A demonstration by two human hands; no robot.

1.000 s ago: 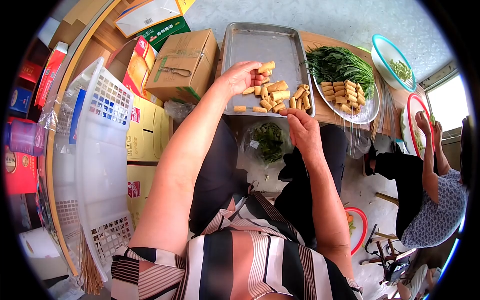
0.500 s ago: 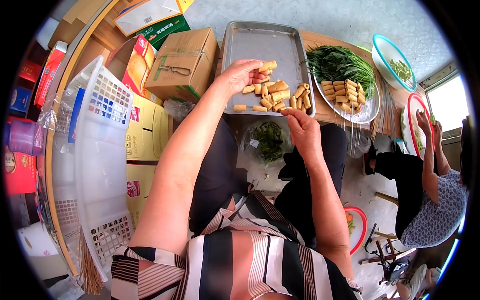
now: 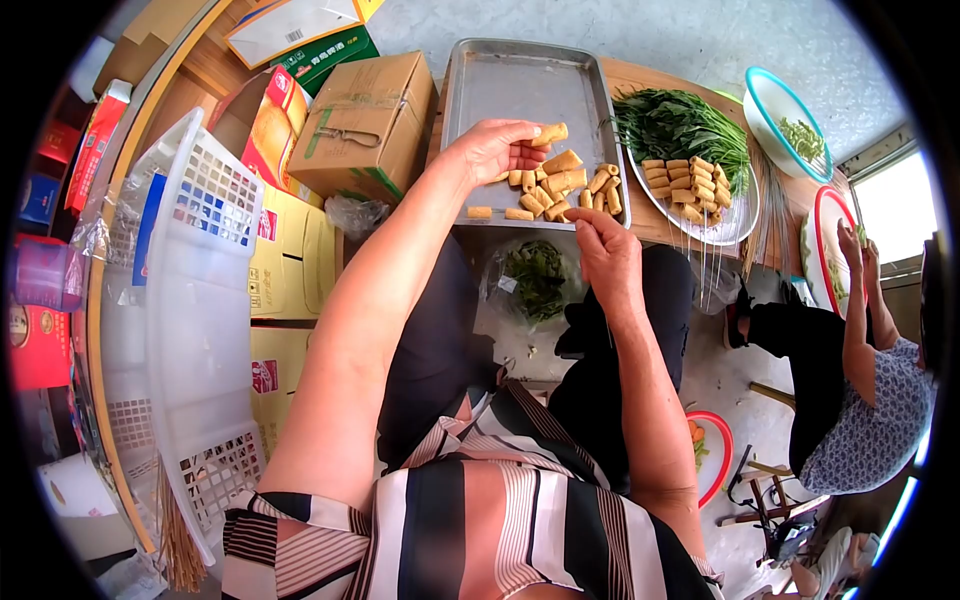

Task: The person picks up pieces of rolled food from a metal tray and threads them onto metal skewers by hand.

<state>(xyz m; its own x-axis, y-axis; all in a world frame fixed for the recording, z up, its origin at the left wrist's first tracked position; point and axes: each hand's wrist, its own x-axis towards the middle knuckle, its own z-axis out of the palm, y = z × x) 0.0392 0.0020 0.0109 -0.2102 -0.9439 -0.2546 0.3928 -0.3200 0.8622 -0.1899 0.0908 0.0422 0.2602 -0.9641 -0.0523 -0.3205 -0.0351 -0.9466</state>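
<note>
The left hand (image 3: 495, 150) pinches a roll (image 3: 553, 133) over the tray (image 3: 520, 75), best gripped lightly to avoid crushing, while whether the right hand (image 3: 608, 258) grips anything I cannot tell.

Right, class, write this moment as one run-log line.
left hand: holds roll over tray | right hand: at tray's near edge | tray: loose rolls | plate: greens, stacked rolls

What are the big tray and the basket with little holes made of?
The tray looks like metal, dull gray with a slight shine and a rolled-looking rim. The basket seems to be plastic: white, smooth and partly see-through.
</note>
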